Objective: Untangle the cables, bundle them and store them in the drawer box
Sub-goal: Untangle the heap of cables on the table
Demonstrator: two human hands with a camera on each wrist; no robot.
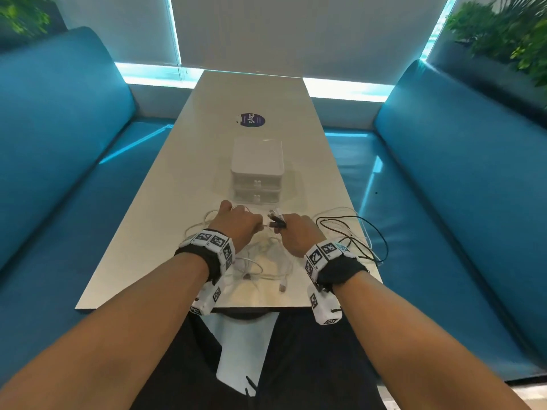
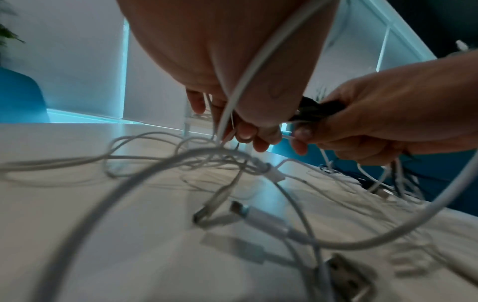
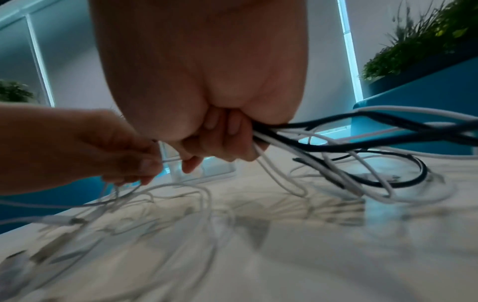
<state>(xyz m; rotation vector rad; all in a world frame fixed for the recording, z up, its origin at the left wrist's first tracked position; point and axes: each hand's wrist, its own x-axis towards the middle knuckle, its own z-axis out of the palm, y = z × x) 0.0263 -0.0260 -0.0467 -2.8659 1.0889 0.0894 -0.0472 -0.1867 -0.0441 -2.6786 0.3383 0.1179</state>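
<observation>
Above table (image 1: 154,220): left hand (image 1: 236,221) grip pinches white cable (image 2: 248,67); right hand (image 1: 299,232) grip clenched round cable bundle (image 3: 305,134).

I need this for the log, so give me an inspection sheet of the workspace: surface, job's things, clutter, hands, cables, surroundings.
Surface: pale table, round purple sticker at the far end.
Job's things: white drawer box, both drawers closed.
Clutter: nothing seen.
Hands: left hand pinches a white cable; right hand grips a gathered bunch, black plugs sticking out.
Cables: white cables tangled on the table; black cable looped at the right edge.
Surroundings: blue benches, plants, window blinds.
</observation>
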